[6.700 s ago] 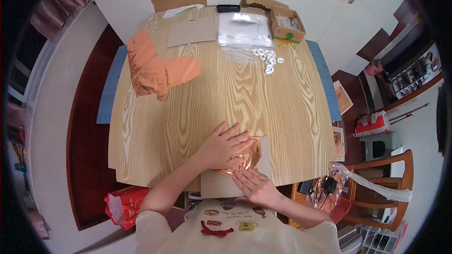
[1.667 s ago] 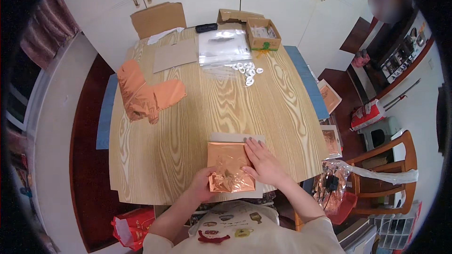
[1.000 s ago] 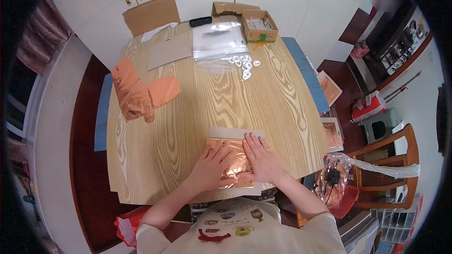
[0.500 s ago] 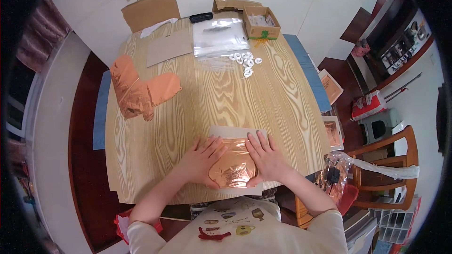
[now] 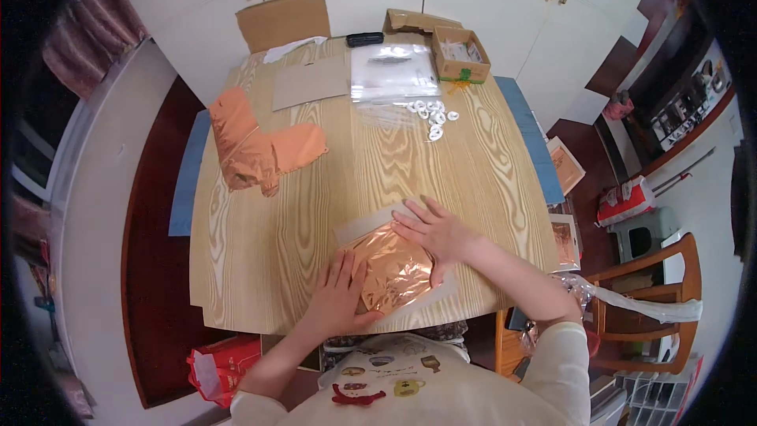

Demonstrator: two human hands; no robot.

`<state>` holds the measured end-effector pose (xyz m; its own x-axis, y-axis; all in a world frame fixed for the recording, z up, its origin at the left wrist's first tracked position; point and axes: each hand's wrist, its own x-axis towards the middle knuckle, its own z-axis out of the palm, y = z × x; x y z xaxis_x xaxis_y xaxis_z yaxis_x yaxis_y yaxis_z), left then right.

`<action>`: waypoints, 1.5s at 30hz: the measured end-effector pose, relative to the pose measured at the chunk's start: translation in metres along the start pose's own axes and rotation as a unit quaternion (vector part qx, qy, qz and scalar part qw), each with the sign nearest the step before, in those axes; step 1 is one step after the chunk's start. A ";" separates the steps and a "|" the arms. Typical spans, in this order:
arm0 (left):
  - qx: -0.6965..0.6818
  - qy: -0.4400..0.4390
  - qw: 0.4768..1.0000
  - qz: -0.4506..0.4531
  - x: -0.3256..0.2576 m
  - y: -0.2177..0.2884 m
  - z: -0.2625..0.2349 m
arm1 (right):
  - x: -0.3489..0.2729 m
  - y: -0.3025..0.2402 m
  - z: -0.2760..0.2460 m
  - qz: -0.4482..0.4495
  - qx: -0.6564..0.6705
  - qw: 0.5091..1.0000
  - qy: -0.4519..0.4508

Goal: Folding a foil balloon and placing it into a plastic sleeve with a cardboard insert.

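In front of me lies a folded copper-coloured foil balloon (image 5: 398,272), shiny and creased, on a pale grey card sheet (image 5: 364,225) turned at a slant. My left hand (image 5: 339,296) rests flat over the near left side of the foil, thumb and fingers apart. On the far right side, my right hand (image 5: 435,235) presses down with its fingers stretched out. Both hands are open. Farther left, a bent, wrinkled copper foil balloon (image 5: 266,150) lies unfolded on the wooden table (image 5: 276,256).
Beyond my hands are a grey card sheet (image 5: 310,84), a stack of clear plastic bags (image 5: 392,75) and several white ribbon coils (image 5: 434,114). A small cardboard box (image 5: 462,59) and a black pouch (image 5: 365,39) sit at the back. A wooden chair (image 5: 686,292) stands right.
The card with the folded foil has turned from square to slanted. My right hand has moved farther up along it; my left hand has slid down its near left side. The view has shifted.
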<state>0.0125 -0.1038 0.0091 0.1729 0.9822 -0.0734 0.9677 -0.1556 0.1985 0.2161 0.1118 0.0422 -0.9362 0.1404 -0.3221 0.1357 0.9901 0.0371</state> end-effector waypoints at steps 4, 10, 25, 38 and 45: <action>-0.026 0.022 0.999 -0.002 0.000 0.002 0.003 | 0.004 0.001 -0.002 0.004 0.029 0.999 -0.039; 0.004 -0.001 1.000 0.015 0.008 -0.003 -0.002 | 0.000 0.010 0.011 -0.011 0.094 0.995 -0.006; 0.024 -0.025 0.998 0.054 0.029 -0.021 -0.010 | 0.000 0.020 0.026 -0.035 0.171 0.983 0.048; -0.747 0.056 0.590 -0.301 -0.087 0.030 -0.002 | -0.009 -0.023 0.022 -0.062 0.168 0.984 0.010; -0.815 0.020 0.420 -0.399 -0.117 0.052 0.046 | 0.006 -0.058 0.008 -0.108 0.126 0.986 -0.014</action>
<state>0.0511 -0.2318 -0.0173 -0.1225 0.6590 -0.7421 -0.7019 0.4711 0.5342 0.2051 0.0549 0.0302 -0.9435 -0.0781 -0.3220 0.0123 0.9629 -0.2697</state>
